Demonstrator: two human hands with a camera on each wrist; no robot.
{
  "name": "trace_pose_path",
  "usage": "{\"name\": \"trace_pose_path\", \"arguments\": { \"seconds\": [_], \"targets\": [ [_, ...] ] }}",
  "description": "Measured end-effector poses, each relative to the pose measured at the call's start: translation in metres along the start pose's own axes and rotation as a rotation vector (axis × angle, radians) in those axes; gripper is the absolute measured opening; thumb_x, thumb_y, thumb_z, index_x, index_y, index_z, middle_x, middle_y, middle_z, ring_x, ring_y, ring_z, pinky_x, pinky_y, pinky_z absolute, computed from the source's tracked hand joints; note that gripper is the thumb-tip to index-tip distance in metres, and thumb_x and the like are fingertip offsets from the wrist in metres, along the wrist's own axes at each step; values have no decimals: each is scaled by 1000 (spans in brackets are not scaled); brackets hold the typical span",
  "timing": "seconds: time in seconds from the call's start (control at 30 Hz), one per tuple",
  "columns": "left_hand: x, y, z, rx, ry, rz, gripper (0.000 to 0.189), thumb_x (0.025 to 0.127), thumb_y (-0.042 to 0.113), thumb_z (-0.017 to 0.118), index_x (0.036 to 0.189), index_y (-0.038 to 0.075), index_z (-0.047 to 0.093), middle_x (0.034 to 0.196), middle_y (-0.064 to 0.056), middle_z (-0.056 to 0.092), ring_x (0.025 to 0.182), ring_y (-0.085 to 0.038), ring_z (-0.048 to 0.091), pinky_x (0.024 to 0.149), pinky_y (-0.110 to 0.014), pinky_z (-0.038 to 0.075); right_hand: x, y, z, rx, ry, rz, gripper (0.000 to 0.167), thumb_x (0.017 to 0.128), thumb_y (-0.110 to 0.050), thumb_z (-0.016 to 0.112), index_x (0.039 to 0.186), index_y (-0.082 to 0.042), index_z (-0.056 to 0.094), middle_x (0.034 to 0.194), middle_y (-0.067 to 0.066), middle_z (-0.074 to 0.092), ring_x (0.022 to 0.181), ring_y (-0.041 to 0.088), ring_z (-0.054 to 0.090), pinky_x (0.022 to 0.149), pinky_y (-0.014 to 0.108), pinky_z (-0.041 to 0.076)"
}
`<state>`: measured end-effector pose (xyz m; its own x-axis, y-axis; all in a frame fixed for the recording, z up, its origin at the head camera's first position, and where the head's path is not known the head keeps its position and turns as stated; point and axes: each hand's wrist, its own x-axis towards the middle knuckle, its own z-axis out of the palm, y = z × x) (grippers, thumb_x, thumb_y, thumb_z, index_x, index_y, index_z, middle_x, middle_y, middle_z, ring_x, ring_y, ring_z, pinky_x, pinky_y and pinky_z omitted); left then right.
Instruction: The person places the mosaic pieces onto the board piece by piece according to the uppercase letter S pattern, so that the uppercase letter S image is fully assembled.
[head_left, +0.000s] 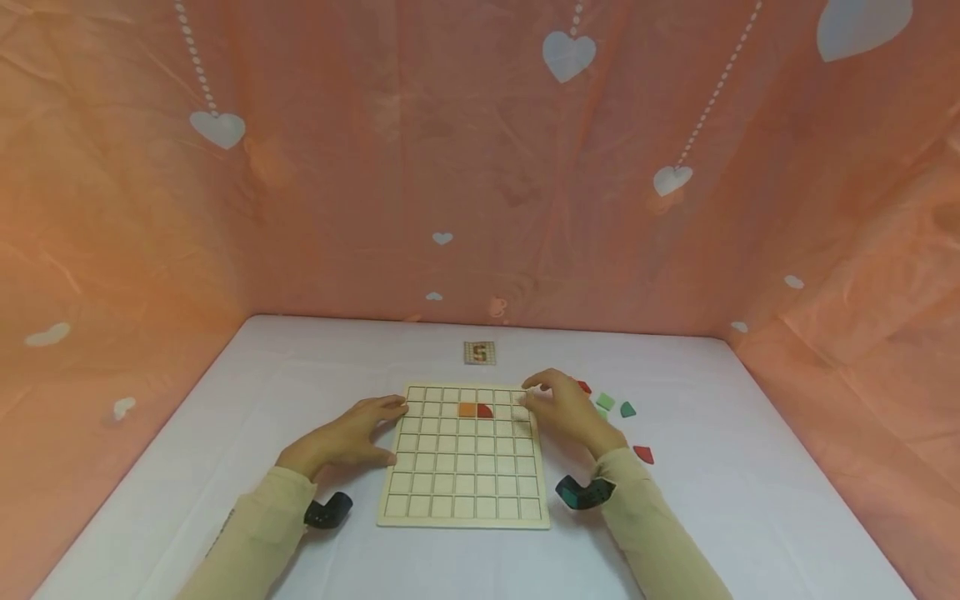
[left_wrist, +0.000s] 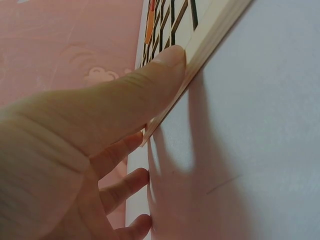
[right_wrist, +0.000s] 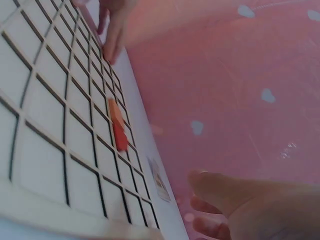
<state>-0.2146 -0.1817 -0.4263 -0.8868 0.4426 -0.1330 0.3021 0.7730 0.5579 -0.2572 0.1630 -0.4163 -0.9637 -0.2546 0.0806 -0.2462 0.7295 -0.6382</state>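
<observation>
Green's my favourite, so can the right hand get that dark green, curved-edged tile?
Probably yes: the right hand looks empty, and the dark green tile lies uncovered nearby, beyond a light green square tile.

Serves as a white counter [head_left: 750, 500]; bears a gridded board [head_left: 465, 463] lying flat, a small card [head_left: 480, 353] beyond its far edge, and red pieces [head_left: 643, 455] and green pieces [head_left: 627, 409] scattered to the right.
</observation>
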Motion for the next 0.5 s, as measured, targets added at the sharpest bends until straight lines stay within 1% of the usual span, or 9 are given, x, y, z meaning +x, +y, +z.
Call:
{"name": "trace_pose_path", "arguments": {
  "seconds": [0.2,0.3,0.4,0.5],
  "targets": [
    [0,1,-1,-11,-6,-13,81,81,22,83,149,0,46,164,-20,32,151,-47,24,124,-64,23,3,12,-13,-10,32,-20,31,94,-22,71,120,-5,69,129,19,66,122,40,61,107,56,50],
    [0,2,-1,-15,-7,-15,81,81,21,83,149,-1,46,164,-20,31,151,-48,24,124,-64,22,5,19,-20,-21,48,-20,31,95,-22,70,120,-5,69,129,21,66,120,40,62,106,56,51],
    [0,2,-1,-20,-11,-16,81,81,20,83,149,-2,45,164,-21,31,151,-48,24,124,-64,22,5,24,-26,-28,62,-6,31,95,-22,70,121,-4,69,127,21,66,118,39,63,106,55,52],
    [0,1,0,-19,-10,-22,82,80,21,83,149,-1,45,164,-21,31,151,-48,24,124,-64,22,5,29,-32,-29,60,27,33,96,-24,69,123,-5,68,127,21,65,118,38,60,107,55,51]
  ]
}}
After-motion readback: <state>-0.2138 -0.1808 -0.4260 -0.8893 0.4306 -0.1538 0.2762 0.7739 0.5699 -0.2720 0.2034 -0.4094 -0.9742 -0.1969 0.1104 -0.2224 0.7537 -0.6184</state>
